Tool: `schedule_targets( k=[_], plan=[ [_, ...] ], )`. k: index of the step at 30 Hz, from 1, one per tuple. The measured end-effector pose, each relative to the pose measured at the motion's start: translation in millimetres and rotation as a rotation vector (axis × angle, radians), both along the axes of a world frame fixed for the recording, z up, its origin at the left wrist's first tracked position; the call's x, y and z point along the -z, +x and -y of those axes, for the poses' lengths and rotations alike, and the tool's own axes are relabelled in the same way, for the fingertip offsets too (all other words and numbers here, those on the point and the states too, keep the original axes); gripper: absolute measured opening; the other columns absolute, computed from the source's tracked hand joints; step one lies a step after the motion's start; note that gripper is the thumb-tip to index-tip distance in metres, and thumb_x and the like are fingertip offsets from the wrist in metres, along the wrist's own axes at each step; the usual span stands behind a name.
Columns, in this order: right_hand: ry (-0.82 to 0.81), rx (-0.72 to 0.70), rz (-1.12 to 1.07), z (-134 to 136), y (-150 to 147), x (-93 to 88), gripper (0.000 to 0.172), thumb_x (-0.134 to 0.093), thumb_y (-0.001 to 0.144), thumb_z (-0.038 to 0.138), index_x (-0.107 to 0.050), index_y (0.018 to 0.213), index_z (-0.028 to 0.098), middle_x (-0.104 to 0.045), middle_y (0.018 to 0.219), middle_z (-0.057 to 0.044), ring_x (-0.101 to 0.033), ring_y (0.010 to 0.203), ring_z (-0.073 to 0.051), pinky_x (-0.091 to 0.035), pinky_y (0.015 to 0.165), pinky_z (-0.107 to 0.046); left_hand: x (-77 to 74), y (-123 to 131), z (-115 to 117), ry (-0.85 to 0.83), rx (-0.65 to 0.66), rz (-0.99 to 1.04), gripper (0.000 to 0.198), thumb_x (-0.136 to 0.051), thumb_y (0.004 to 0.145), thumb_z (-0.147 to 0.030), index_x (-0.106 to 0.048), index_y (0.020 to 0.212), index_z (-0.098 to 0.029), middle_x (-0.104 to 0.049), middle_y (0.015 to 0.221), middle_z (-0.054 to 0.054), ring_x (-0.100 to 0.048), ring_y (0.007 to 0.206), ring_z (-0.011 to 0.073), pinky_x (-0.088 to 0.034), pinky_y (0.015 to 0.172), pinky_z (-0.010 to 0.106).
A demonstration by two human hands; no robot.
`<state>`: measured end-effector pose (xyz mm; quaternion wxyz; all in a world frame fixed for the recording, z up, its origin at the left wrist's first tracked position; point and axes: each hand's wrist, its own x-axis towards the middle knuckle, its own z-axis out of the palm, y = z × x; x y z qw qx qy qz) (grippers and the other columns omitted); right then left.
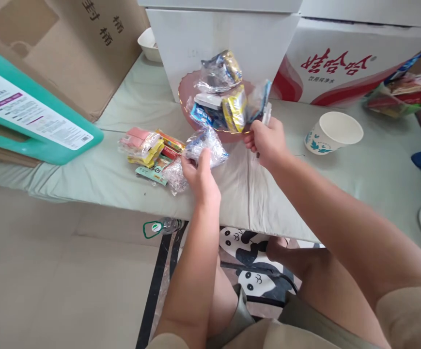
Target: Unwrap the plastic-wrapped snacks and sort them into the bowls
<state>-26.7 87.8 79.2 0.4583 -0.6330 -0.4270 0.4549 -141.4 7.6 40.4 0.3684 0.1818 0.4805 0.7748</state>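
My left hand pinches a crinkled clear plastic packet in front of a pink bowl with a gold scalloped rim. At the bowl's right side, my right hand is closed on a clear plastic packet with a light blue edge. In the bowl are a yellow packet, a blue packet and a clear-and-gold packet. Left of my left hand lies a pile of snack packets, with a pink packet, a green packet and a crumpled clear wrapper.
A paper cup stands right on the cloth-covered table. White cartons rise behind the bowl. A green jug and a cardboard box are left. A bag of packets sits far right; a plastic bottle is below the edge.
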Motion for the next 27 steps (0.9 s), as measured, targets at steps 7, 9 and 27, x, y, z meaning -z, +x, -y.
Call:
schedule_targets(
  k=[7,9,27],
  plan=[
    [-0.029,0.170,0.082,68.1,107.9,-9.1,0.013,-0.052,0.068,0.018,-0.050,0.078,0.025,-0.055,0.047,0.005,-0.049,0.039,-0.012,-0.031,0.036,-0.021,-2.8,20.3,-4.9,0.035,0.082,-0.024,0.036,-0.074,0.069,-0.036,-0.056,0.098,-0.025,-0.069,0.105,0.005,-0.068,0.105,0.0208,-0.057,0.089,0.032],
    [-0.062,0.189,0.063,75.6,127.2,-5.6,0.014,-0.050,0.066,0.017,-0.050,0.078,0.025,-0.056,0.046,0.005,-0.049,0.038,-0.012,-0.032,0.036,-0.021,-1.0,32.1,-7.0,0.032,0.099,-0.035,0.037,-0.076,0.066,-0.036,-0.056,0.095,-0.024,-0.067,0.101,0.003,-0.067,0.098,0.0185,-0.056,0.084,0.030],
    [-0.140,0.364,0.031,65.1,220.4,33.5,0.015,-0.054,0.068,0.016,-0.050,0.080,0.025,-0.058,0.048,0.006,-0.052,0.040,-0.012,-0.035,0.036,-0.020,26.8,104.8,-33.8,-0.280,0.327,-0.215,0.048,-0.081,0.059,-0.031,-0.058,0.100,-0.022,-0.067,0.095,0.000,-0.062,0.085,0.0137,-0.049,0.077,0.025]
  ],
)
